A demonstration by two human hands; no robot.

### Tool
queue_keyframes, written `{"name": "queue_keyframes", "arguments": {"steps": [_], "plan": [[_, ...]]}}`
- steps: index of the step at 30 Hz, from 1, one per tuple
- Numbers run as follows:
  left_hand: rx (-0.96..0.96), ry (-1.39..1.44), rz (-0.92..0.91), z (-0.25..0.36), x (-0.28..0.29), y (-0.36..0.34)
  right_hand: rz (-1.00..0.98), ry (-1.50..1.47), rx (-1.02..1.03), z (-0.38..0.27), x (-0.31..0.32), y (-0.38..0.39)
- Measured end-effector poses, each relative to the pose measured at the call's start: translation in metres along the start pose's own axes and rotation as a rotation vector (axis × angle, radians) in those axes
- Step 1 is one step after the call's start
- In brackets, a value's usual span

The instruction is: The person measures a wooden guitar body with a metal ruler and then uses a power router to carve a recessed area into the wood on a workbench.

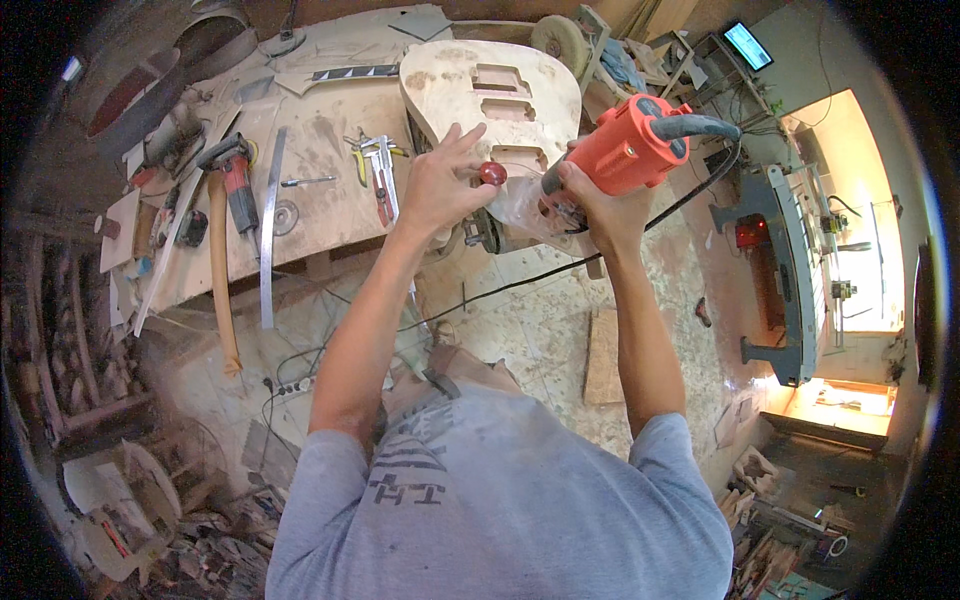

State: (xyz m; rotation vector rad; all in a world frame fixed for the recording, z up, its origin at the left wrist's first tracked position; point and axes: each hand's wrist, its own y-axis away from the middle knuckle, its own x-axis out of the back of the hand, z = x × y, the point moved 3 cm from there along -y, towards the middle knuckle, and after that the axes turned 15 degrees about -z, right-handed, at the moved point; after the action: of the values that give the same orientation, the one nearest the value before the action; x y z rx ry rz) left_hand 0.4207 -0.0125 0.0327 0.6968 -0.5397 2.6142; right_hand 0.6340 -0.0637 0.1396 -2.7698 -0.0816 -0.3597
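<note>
An orange-red handheld router (632, 145) is gripped low on its body by my right hand (612, 212), tilted over the near end of a guitar body (440, 75). This pale wooden body has several rectangular cavities and lies on the workbench. My left hand (447, 185) reaches to the same end and pinches a round, dark red knob (492, 173) between thumb and a finger; its other fingers stretch over the wood. Clear plastic (522, 207) shows under the router, between my hands. The router's bit is hidden.
Left on the dusty workbench (330, 225) lie a caliper (381, 180), a steel ruler (271, 230), a red-and-black angle grinder (238, 185) and a fretted neck (340, 75). A black cord (480, 295) crosses below my hands. A wooden board (602, 357) lies on the floor.
</note>
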Motion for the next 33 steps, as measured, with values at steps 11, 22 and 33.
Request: {"name": "queue_keyframes", "arguments": {"steps": [11, 22, 33], "plan": [[-0.078, 0.074, -0.119, 0.004, 0.002, 0.004, 0.025, -0.017, 0.051, -0.009, 0.0, 0.02], [-0.103, 0.086, -0.148, 0.004, 0.003, 0.004, 0.015, -0.059, -0.015, -0.01, 0.0, 0.027], [-0.119, 0.092, -0.132, 0.0, 0.001, 0.004, 0.016, -0.04, 0.078, -0.006, 0.0, 0.022]]}}
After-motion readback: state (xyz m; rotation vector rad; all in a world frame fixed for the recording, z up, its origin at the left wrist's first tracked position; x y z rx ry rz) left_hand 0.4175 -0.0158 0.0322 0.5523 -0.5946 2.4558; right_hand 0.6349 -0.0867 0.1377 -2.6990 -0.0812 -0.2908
